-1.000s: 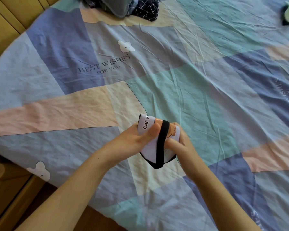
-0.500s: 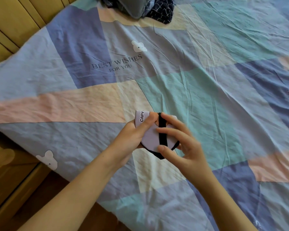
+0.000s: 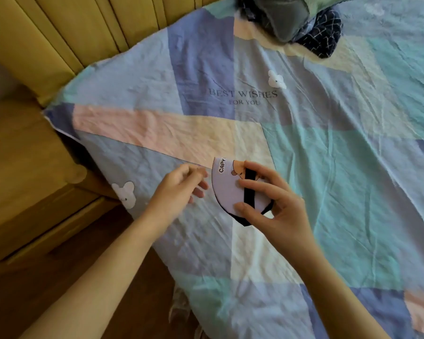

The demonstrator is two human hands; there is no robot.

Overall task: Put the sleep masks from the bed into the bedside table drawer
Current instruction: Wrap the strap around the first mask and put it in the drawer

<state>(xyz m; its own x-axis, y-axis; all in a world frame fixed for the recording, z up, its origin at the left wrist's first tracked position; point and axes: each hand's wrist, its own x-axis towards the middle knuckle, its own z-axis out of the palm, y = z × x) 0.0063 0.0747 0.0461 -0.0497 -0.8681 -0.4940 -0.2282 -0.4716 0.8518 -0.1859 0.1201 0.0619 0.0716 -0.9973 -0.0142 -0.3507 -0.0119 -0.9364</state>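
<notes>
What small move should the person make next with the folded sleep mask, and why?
Probably carry it left toward the bedside table. The right hand alone grips the folded sleep mask above the bed sheet; the left hand is off it, open, nearest the table.

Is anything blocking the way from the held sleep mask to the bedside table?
Nothing visible. The right hand holds the folded sleep mask above the bed sheet; the open left hand is alongside, and the bedside table lies left. No open drawer shows.
</notes>
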